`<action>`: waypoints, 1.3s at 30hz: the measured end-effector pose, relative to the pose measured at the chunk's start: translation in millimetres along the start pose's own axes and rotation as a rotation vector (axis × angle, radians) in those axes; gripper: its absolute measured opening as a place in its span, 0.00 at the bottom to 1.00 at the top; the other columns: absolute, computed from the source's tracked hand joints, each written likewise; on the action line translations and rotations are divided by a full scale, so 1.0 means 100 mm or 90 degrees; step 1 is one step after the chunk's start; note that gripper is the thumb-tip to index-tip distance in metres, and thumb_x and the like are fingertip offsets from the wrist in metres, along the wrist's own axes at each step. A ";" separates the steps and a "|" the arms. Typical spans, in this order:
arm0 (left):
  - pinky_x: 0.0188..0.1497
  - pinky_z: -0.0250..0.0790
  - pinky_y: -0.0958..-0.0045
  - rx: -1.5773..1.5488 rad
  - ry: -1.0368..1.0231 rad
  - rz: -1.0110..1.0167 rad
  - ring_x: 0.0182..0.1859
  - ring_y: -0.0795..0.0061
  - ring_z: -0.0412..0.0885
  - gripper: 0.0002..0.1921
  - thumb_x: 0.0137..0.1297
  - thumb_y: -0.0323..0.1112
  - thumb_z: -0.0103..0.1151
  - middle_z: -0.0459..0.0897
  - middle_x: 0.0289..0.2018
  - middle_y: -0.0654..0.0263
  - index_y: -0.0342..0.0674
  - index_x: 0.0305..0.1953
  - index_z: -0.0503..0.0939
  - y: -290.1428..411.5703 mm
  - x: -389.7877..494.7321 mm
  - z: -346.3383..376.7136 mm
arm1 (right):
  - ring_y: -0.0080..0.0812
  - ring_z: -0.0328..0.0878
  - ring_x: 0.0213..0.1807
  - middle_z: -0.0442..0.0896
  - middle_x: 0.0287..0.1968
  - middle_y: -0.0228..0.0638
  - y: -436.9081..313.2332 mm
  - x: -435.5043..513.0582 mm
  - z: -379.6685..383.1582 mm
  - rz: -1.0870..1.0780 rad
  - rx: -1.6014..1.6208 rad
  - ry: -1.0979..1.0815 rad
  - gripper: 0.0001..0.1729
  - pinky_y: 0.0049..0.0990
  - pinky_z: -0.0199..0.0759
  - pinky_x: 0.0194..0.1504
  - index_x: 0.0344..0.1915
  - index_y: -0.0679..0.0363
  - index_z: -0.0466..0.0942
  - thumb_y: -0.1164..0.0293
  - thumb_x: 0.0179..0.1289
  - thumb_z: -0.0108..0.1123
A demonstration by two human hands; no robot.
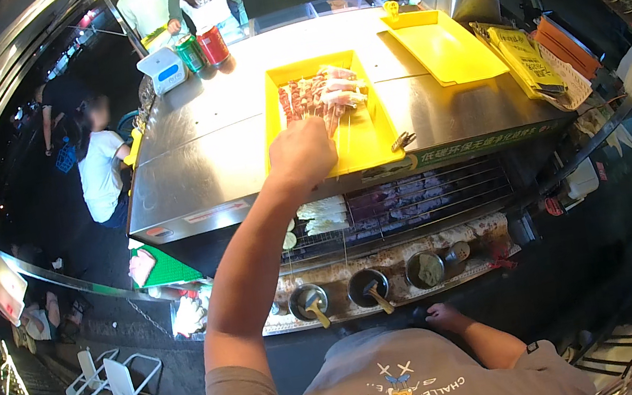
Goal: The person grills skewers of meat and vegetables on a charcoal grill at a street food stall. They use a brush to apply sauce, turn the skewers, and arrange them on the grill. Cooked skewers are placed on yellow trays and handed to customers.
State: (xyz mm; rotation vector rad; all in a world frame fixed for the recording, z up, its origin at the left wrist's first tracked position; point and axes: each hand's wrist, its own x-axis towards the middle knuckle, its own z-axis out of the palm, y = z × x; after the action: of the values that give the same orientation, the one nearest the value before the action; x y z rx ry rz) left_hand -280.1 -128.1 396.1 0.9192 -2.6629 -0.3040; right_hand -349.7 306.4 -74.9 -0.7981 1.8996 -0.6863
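Observation:
My left hand (301, 151) is curled over the near left part of a yellow tray (374, 154), at the stick ends of several meat skewers (300, 96). Its fingers are hidden, so whether it grips any sticks cannot be seen. Beside the dark red skewers, paler pieces of skewered meat (340, 85) lie to the right, their bare sticks pointing toward me. A metal clip (403, 141) sits at the tray's near right corner. Down near my waist, my right hand (445, 318) hangs with curled fingers beside something dark and unclear.
Below the steel counter (190, 149), pale food (322, 216) lies on a grill over charcoal (415, 197). Bowls with brushes (309, 303) line the front shelf. Another yellow tray (441, 50), a green can (190, 53) and a red can (213, 45) stand on top. People are across the counter.

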 end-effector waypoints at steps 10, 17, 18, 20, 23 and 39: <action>0.22 0.57 0.82 -0.722 -0.126 -0.181 0.21 0.86 0.65 0.08 0.67 0.34 0.62 0.73 0.23 0.73 0.35 0.38 0.78 -0.13 0.05 -0.22 | 0.40 0.85 0.43 0.87 0.43 0.46 0.04 -0.08 -0.22 0.024 0.049 -0.007 0.25 0.32 0.77 0.48 0.50 0.68 0.79 0.62 0.58 0.67; 0.23 0.56 0.82 -0.759 0.130 -0.099 0.22 0.87 0.66 0.08 0.69 0.31 0.58 0.72 0.23 0.72 0.31 0.40 0.77 -0.42 -0.97 -0.70 | 0.38 0.86 0.46 0.87 0.44 0.46 -0.96 0.13 -0.10 -0.026 -0.003 -0.086 0.24 0.33 0.77 0.48 0.51 0.67 0.80 0.61 0.60 0.66; 0.22 0.55 0.83 -0.755 0.198 -0.106 0.22 0.88 0.65 0.06 0.69 0.30 0.58 0.72 0.23 0.72 0.33 0.41 0.78 -0.49 -1.23 -0.71 | 0.38 0.86 0.45 0.87 0.44 0.46 -1.11 0.14 -0.08 -0.035 -0.012 -0.104 0.23 0.33 0.77 0.48 0.50 0.66 0.80 0.61 0.60 0.66; 0.21 0.53 0.86 -0.733 0.288 -0.153 0.21 0.90 0.64 0.04 0.70 0.28 0.58 0.72 0.24 0.73 0.37 0.43 0.77 -0.69 -1.74 -0.73 | 0.38 0.87 0.43 0.88 0.41 0.44 -1.39 0.22 -0.02 -0.074 -0.032 -0.139 0.20 0.33 0.78 0.47 0.48 0.62 0.82 0.61 0.60 0.65; 0.22 0.54 0.85 -0.709 0.341 -0.212 0.22 0.89 0.64 0.03 0.70 0.26 0.56 0.73 0.26 0.73 0.38 0.42 0.75 -0.94 -2.61 -0.72 | 0.39 0.86 0.44 0.88 0.42 0.44 -1.67 0.33 0.12 -0.096 -0.117 -0.152 0.20 0.33 0.78 0.47 0.47 0.62 0.83 0.59 0.61 0.64; 0.23 0.52 0.85 -0.789 0.148 -0.679 0.24 0.91 0.62 0.03 0.72 0.28 0.56 0.69 0.25 0.78 0.39 0.41 0.73 -1.19 -4.19 1.23 | 0.23 0.78 0.25 0.82 0.35 0.32 -2.36 1.37 0.66 0.188 0.328 -0.041 0.15 0.23 0.72 0.22 0.42 0.59 0.75 0.58 0.70 0.59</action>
State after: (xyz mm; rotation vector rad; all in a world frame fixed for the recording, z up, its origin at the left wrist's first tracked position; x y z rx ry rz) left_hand 56.4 54.8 155.8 1.5315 -1.0557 -1.6336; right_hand -280.9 43.9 -2.0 -0.2062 1.6306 -0.8959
